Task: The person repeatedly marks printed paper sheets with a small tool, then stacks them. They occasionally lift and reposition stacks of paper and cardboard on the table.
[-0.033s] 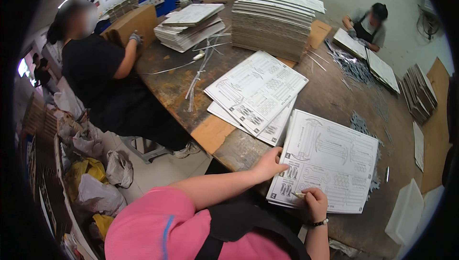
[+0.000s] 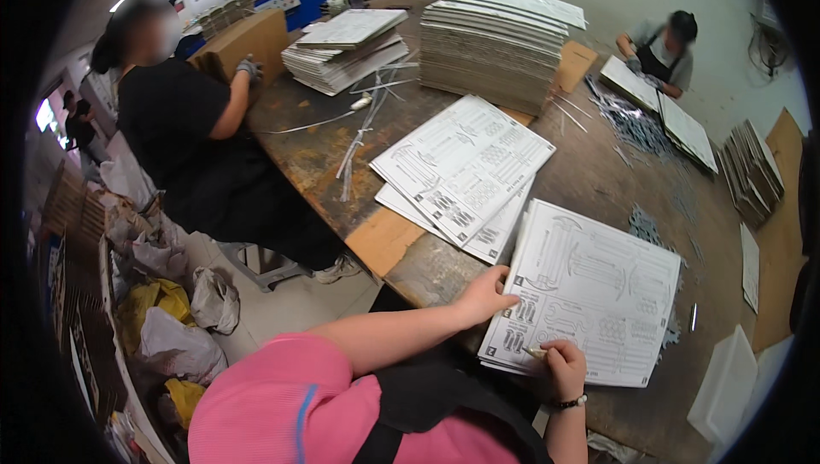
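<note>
A white printed board [image 2: 589, 293] with line drawings of hammers and wrenches lies at the table's near edge, on top of at least one other sheet. My left hand [image 2: 487, 297] grips its left edge, thumb on top and fingers underneath. Over the board's lower left part, my right hand [image 2: 565, 361] is closed round a small pale pointed tool [image 2: 535, 352]. The tip touches or hovers just above the print; I cannot tell which. Its exact kind is too small to make out. Just beyond are more printed boards [image 2: 465, 165], fanned over one another.
A tall stack of boards [image 2: 491, 54] and a lower stack [image 2: 342, 63] stand farther back. Grey metal pieces [image 2: 636, 122] are heaped at the right. A white plastic tray [image 2: 722, 379] leans at the right edge. Co-workers sit at left [image 2: 179, 131], far side and far right [image 2: 670, 54].
The whole view has shifted slightly. Both hands keep their places on the board, with no clear movement.
</note>
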Demonstrator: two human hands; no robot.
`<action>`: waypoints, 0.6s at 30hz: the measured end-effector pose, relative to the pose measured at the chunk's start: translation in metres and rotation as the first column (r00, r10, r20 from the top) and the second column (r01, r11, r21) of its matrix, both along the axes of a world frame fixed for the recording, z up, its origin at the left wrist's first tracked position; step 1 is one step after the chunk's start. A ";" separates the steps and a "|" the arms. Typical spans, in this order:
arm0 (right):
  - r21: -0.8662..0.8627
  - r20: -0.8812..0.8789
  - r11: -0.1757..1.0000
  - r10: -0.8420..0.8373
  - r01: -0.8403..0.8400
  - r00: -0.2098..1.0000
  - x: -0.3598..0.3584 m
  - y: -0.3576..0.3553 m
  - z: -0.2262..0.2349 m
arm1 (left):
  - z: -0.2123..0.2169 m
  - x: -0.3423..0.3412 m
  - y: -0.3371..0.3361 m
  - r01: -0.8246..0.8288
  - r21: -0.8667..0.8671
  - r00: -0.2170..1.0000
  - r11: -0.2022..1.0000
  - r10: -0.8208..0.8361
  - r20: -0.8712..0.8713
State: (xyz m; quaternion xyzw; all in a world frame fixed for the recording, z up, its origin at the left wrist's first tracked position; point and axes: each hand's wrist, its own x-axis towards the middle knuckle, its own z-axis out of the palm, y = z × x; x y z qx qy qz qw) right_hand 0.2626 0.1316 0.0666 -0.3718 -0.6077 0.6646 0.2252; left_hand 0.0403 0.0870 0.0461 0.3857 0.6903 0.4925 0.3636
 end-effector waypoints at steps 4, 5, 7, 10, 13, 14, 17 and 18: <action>0.022 -0.040 0.998 -0.057 0.058 0.998 0.004 -0.005 0.004 | -0.005 -0.001 0.006 0.029 -0.007 0.999 1.000 -0.029 -0.021; -0.021 -0.081 0.996 -0.092 0.091 0.992 0.006 -0.008 0.004 | -0.008 0.000 0.009 0.041 -0.010 0.998 0.999 -0.041 0.041; 0.032 -0.131 0.997 -0.069 0.074 0.989 0.010 -0.005 -0.004 | -0.012 -0.004 0.008 0.049 -0.018 0.998 0.999 -0.048 0.050; 0.058 -0.082 0.997 -0.047 0.051 0.996 0.012 -0.005 -0.008 | -0.034 -0.009 0.010 0.067 0.024 0.998 0.997 -0.067 -0.017; 0.064 0.027 0.997 -0.045 0.043 0.999 0.009 -0.001 -0.011 | -0.013 -0.012 -0.001 0.060 -0.011 0.994 0.998 -0.060 -0.094; 0.049 0.015 0.998 -0.046 0.046 0.999 0.007 -0.001 -0.012 | -0.012 -0.014 -0.002 0.056 -0.065 0.992 0.996 -0.063 -0.108; -0.002 -0.044 1.000 0.010 -0.010 0.999 0.003 -0.001 -0.009 | -0.023 -0.023 -0.002 0.027 -0.089 0.993 0.996 -0.037 -0.114; -0.045 -0.066 0.999 0.003 -0.006 0.998 0.002 -0.002 -0.006 | -0.026 -0.026 -0.001 0.037 -0.086 0.998 0.996 -0.042 -0.057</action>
